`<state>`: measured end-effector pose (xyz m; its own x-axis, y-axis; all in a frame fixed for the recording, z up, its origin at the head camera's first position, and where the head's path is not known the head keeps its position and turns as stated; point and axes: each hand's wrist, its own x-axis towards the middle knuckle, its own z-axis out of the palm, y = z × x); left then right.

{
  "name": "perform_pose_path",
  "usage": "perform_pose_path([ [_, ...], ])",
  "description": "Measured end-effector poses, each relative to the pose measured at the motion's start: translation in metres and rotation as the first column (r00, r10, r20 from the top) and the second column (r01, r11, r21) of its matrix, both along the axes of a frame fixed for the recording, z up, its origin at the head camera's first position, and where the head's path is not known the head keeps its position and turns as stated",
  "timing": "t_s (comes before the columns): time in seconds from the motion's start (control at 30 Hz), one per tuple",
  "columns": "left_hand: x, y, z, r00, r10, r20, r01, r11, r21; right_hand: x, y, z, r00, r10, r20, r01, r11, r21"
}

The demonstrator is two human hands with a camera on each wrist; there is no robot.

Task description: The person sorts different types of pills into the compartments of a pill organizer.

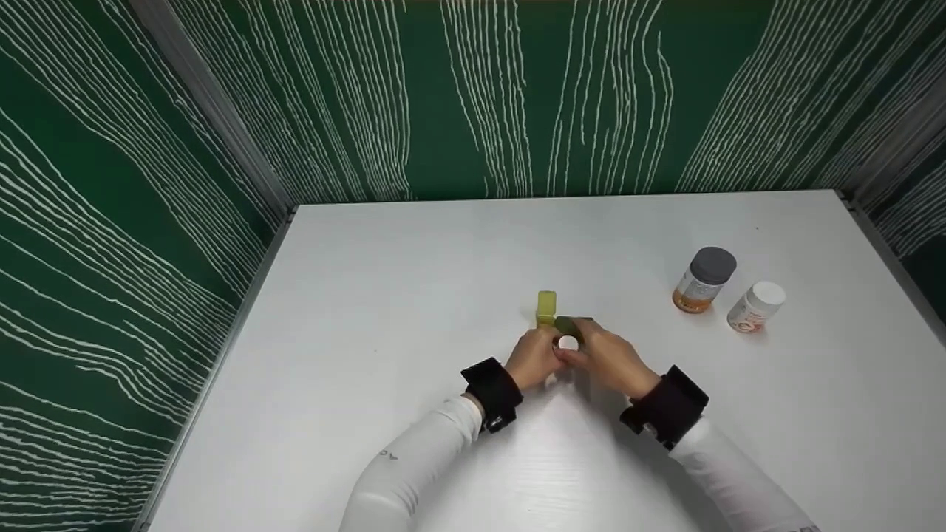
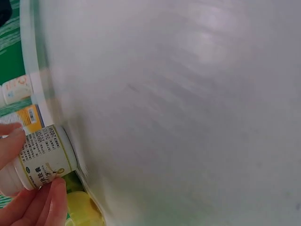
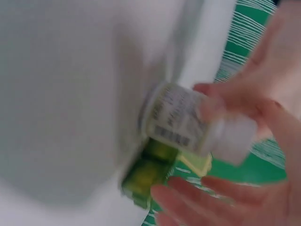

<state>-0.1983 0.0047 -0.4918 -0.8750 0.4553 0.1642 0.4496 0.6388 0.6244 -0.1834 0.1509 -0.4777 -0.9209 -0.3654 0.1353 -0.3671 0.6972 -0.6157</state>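
My left hand (image 1: 536, 358) grips a small white labelled bottle (image 2: 44, 157) with a white cap (image 1: 567, 343). The bottle is upright; whether its base rests on the table I cannot tell. My right hand (image 1: 613, 358) surrounds the cap from the other side. In the right wrist view its fingers (image 3: 188, 202) stretch out loosely, apart from the bottle. A small green box-like piece (image 3: 149, 172) lies just beyond the bottle, close to the right fingers. Beside it is a translucent yellow box-like piece (image 1: 547, 304), partly hidden behind my left hand.
To the right stand a grey-lidded bottle (image 1: 704, 279) with an orange lower part and a white bottle (image 1: 755, 307) with an orange-printed label. The white table (image 1: 332, 332) is bordered by green walls (image 1: 473, 96) with white wavy lines. Black bands (image 1: 494, 395) circle both wrists.
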Motion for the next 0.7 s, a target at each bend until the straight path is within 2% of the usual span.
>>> perform_pose_path([
  [0.1, 0.000, 0.000, 0.000, 1.000, -0.012, 0.027, 0.012, 1.000, 0.008, 0.000, 0.007, 0.002, 0.987, 0.137, 0.078, -0.126, 0.983, -0.132],
  [0.2, 0.001, 0.000, 0.000, 0.999, -0.014, 0.052, 0.013, 1.000, 0.013, 0.000, 0.011, 0.001, 0.979, 0.197, 0.052, -0.185, 0.966, -0.181],
  [0.27, 0.001, 0.000, 0.000, 0.999, -0.008, 0.048, 0.008, 1.000, -0.003, 0.000, 0.010, 0.001, 0.984, 0.178, 0.013, -0.173, 0.971, -0.164],
  [0.43, 0.001, 0.002, 0.000, 1.000, 0.017, 0.019, -0.016, 0.999, -0.034, 0.002, 0.002, 0.000, 0.997, 0.055, -0.056, -0.059, 0.995, -0.078],
  [0.57, 0.001, 0.003, -0.001, 1.000, 0.023, -0.012, -0.023, 0.999, -0.031, 0.004, -0.005, 0.000, 0.994, -0.013, -0.109, 0.010, 1.000, -0.026],
  [0.7, 0.002, 0.002, -0.001, 0.998, 0.012, -0.055, -0.014, 1.000, -0.026, 0.006, -0.010, 0.001, 0.985, -0.042, -0.167, 0.042, 0.999, -0.003],
])
